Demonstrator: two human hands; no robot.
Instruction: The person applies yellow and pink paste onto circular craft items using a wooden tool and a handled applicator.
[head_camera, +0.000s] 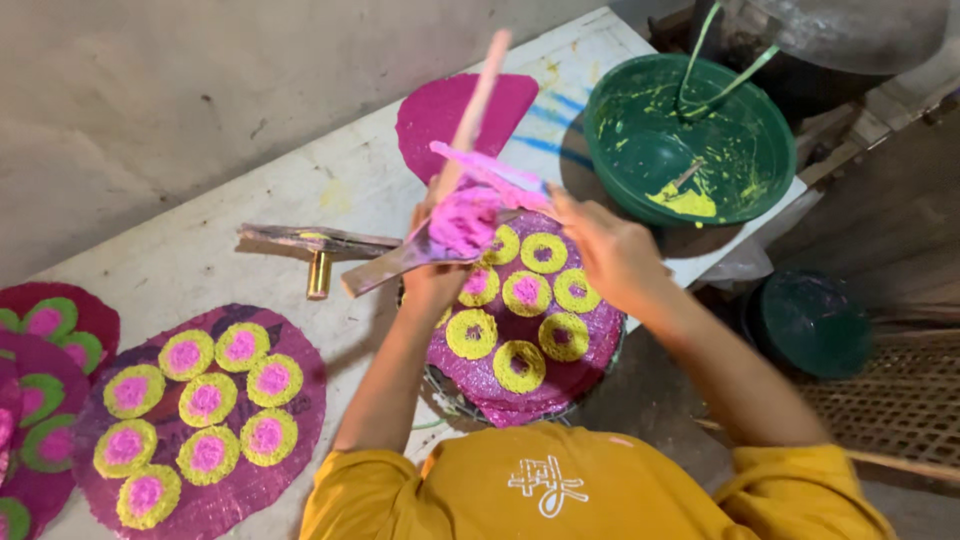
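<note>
Pink paste covers the flat paddle (440, 240) that the left hand (432, 282) grips closed around its lower part, with the long pink handle pointing up and away. The right hand (608, 252) is beside it with fingers stretched toward the pink lump; I cannot tell if these fingers pinch anything, the picture is blurred there. Under both hands lies a round magenta sheet (525, 330) with yellow rings, some rings already having a pink centre, and it rests on a wire rack at the edge of the white table (260, 210). Left on the table is a finished magenta sheet (200, 420) with yellow and pink circles, and further left are sheets with green rings (50, 330). Behind the hands stands a green bowl (690, 140) smeared with yellow paste. A small brass tube (319, 274) lies near a dirty stick (310, 238).
</note>
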